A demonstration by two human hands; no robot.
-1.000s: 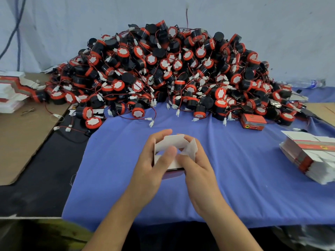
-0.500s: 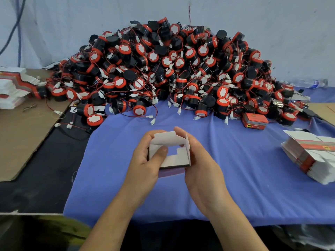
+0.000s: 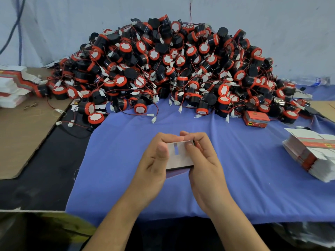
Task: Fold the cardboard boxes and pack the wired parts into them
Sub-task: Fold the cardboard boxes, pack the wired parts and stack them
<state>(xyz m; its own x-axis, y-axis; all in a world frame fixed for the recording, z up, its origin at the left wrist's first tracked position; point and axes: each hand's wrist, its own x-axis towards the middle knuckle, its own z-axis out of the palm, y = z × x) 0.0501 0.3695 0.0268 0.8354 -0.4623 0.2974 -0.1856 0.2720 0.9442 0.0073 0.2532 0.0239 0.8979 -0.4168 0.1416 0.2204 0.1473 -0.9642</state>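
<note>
Centrally, above the blue cloth, one small cardboard box is gripped by both hands: left hand and right hand curl fingers over its top edge, thumbs on its near face. Behind it lie a heap of wired parts too many to count and one closed red box. Flat boxes sit in two piles, the left stack and the right stack.

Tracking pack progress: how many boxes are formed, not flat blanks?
2. One box gripped by left hand and right hand; one closed red box on the blue cloth, at the right foot of the parts pile. More may hide behind it.
</note>
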